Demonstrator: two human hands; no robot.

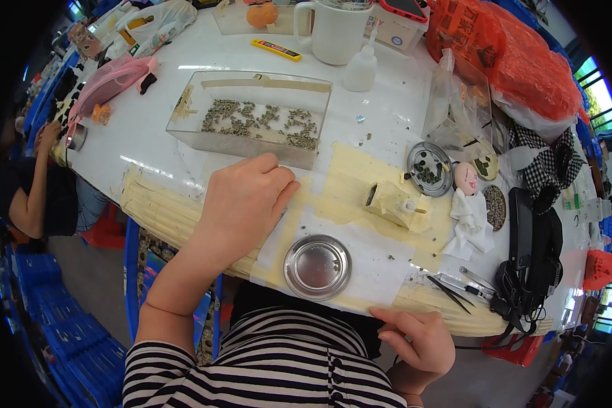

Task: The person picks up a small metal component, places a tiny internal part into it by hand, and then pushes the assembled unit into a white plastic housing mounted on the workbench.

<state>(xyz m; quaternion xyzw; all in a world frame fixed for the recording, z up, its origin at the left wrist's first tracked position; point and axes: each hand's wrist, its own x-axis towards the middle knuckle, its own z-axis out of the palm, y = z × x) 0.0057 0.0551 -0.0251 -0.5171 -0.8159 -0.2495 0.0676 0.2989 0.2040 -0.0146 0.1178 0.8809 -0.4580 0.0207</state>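
Observation:
My left hand (246, 200) hovers over the table at the near wall of a clear plastic box (251, 146). Its fingers are closed and pressed together; whatever may be between them is hidden. Inside the box lie many small grey-brown pieces (228, 115). Just right of and nearer than that hand is a round metal dish (307, 266) with a few tiny pieces at its right side. My right hand (418, 338) is at the table's near edge, index finger stretched and thumb apart, with nothing visible in it. A small block wrapped in yellow tape (393, 207) stands beyond the dish.
Tweezers (450, 294) and a craft knife (464, 285) lie at the right, beside a black bag (534, 251). Farther back are a glass dish of dark green pieces (428, 168), a white squeeze bottle (361, 69) and a white mug (338, 34). Another person's arm (34, 183) is at the left.

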